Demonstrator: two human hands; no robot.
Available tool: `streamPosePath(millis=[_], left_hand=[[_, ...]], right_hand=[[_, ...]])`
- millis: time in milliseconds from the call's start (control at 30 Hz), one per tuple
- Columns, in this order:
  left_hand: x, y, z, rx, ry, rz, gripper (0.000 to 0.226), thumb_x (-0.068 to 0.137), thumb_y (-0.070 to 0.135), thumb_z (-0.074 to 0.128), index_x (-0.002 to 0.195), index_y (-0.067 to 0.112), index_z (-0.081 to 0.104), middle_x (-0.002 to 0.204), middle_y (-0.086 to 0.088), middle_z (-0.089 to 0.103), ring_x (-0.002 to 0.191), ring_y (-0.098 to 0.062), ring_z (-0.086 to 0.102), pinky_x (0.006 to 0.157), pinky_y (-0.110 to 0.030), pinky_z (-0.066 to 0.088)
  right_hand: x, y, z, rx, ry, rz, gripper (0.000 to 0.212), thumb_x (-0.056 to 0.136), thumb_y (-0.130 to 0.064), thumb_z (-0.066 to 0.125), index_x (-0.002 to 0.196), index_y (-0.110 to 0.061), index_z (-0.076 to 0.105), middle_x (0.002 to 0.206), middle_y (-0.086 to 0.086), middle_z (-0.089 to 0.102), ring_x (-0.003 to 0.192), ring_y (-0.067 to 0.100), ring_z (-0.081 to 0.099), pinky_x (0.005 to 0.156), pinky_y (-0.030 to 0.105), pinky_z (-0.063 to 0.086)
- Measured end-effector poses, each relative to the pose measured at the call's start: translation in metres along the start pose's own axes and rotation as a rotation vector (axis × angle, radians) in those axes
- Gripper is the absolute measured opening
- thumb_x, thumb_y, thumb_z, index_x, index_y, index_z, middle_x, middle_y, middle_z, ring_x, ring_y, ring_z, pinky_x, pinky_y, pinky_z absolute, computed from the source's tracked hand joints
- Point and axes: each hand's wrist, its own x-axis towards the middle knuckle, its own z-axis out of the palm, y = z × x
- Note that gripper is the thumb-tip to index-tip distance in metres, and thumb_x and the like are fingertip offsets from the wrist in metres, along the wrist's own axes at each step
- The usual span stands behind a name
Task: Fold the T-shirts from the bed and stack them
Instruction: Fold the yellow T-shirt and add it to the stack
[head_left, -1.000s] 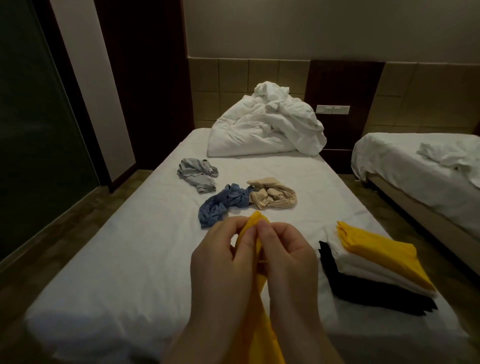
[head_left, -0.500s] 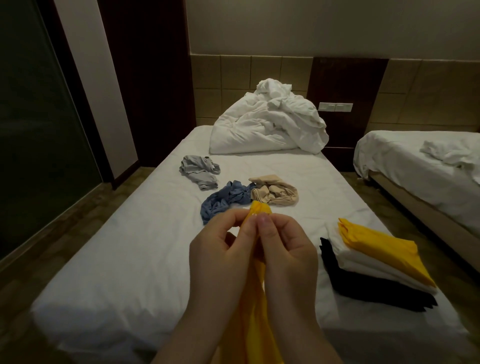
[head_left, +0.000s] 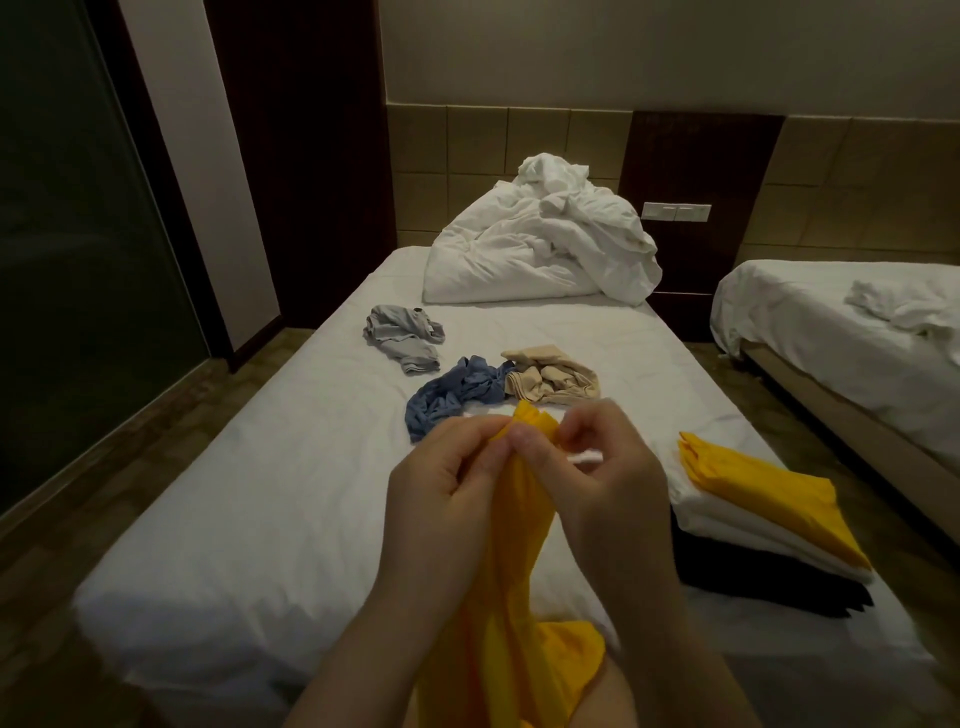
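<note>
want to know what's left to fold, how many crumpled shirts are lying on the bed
3: a grey shirt far left, a blue shirt mid-bed, a beige shirt touching it. The held yellow shirt isn't counted; the duvet may hide more.

We see a crumpled white duvet (head_left: 540, 249) heaped up in front of a tiled wall (head_left: 478, 140), whose pale tiles run below a plain painted wall (head_left: 623, 47). Just right of the heap we find a dark wooden panel (head_left: 701, 156) set into the tiles, and a white switch plate (head_left: 675, 211) sits on it. Farther right stands a second bed (head_left: 810, 343) with a white sheet, and a bundle of rumpled white linen (head_left: 904, 306) lies on top of it. On our left we have a dark glass pane (head_left: 67, 234), then a white wall strip (head_left: 197, 156), then a tall dark wooden front (head_left: 301, 156). Brown patterned flooring (head_left: 130, 467) lies below them.
</note>
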Motion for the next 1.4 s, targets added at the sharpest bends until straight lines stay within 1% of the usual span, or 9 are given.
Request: streamPosePath(millis=[100,167,267,533,767,967,1100,1233,1400], left_hand=[[0.008,0.004,-0.006,-0.048,-0.080,0.033,0.010,0.088,0.042,0.051,0.087,0.043,0.061,0.087,0.026,0.064,0.088,0.007,0.058,0.071,-0.005,0.043],[0.025,0.011,-0.009,-0.038,-0.130,0.073,0.010,0.088,0.032,0.056,0.089,0.039,0.063,0.083,0.022,0.066,0.085,0.009,0.058,0.072,-0.007,0.044],[0.062,0.024,-0.015,0.020,-0.158,0.102,0.019,0.088,0.023,0.060,0.087,0.042,0.062,0.079,0.027,0.064,0.079,0.011,0.057,0.072,-0.013,0.048],[0.125,0.054,-0.041,0.331,-0.164,0.284,0.029,0.090,0.023,0.058,0.095,0.042,0.037,0.095,0.015,0.050,0.080,-0.003,0.054,0.063,-0.010,0.045],[0.144,0.076,-0.043,0.354,-0.144,0.255,0.053,0.081,0.036,0.065,0.115,0.038,0.024,0.117,0.012,0.036,0.103,-0.012,0.045,0.082,-0.026,0.043],[0.154,0.077,-0.038,0.440,-0.005,0.285,0.027,0.083,0.041,0.063,0.102,0.025,0.053,0.108,0.009,0.045,0.101,-0.015,0.049,0.085,-0.031,0.046],[0.155,0.070,-0.037,0.410,-0.020,0.243,0.015,0.089,0.030,0.059,0.099,0.020,0.061,0.112,0.000,0.050,0.104,-0.018,0.049,0.088,-0.032,0.044],[0.152,0.064,-0.031,0.227,-0.186,0.075,0.032,0.087,0.025,0.063,0.118,0.022,0.055,0.125,-0.001,0.044,0.113,-0.020,0.046,0.091,-0.035,0.043],[0.153,0.053,-0.015,0.054,-0.288,-0.118,0.045,0.086,0.028,0.064,0.128,0.022,0.050,0.118,0.002,0.054,0.098,-0.015,0.055,0.070,-0.024,0.046]], right_hand=[[0.012,0.001,-0.005,0.004,-0.256,-0.051,0.032,0.075,-0.059,0.047,0.103,-0.045,0.049,0.107,-0.027,0.055,0.104,-0.007,0.049,0.085,0.007,0.038],[0.026,-0.004,-0.006,0.110,-0.326,-0.056,0.022,0.079,-0.054,0.048,0.087,-0.038,0.060,0.086,-0.022,0.062,0.083,-0.005,0.056,0.072,0.012,0.043],[0.058,-0.013,-0.005,0.098,-0.200,-0.074,0.028,0.080,-0.045,0.053,0.070,-0.020,0.059,0.058,-0.011,0.054,0.057,0.001,0.049,0.054,0.014,0.040],[0.155,-0.069,-0.005,-0.280,-0.124,-0.402,0.034,0.086,-0.054,0.042,0.084,-0.022,0.056,0.072,-0.012,0.053,0.069,0.001,0.053,0.062,0.015,0.038],[0.205,-0.121,-0.018,-0.402,-0.040,-0.554,0.027,0.092,-0.048,0.045,0.088,-0.022,0.053,0.081,-0.007,0.053,0.074,0.009,0.051,0.064,0.023,0.036],[0.217,-0.145,-0.031,-0.531,-0.017,-0.622,0.029,0.093,-0.047,0.045,0.082,-0.021,0.050,0.073,-0.005,0.048,0.076,0.015,0.048,0.058,0.026,0.028],[0.217,-0.149,-0.038,-0.526,-0.041,-0.622,0.029,0.093,-0.046,0.046,0.081,-0.020,0.050,0.069,-0.009,0.044,0.074,0.014,0.046,0.057,0.020,0.028],[0.215,-0.146,-0.044,-0.494,-0.069,-0.614,0.032,0.093,-0.047,0.045,0.082,-0.018,0.053,0.075,-0.001,0.050,0.074,0.015,0.049,0.061,0.026,0.031],[0.214,-0.141,-0.048,-0.482,-0.070,-0.577,0.043,0.087,-0.054,0.040,0.088,-0.015,0.059,0.082,0.003,0.056,0.078,0.016,0.051,0.068,0.027,0.034]])
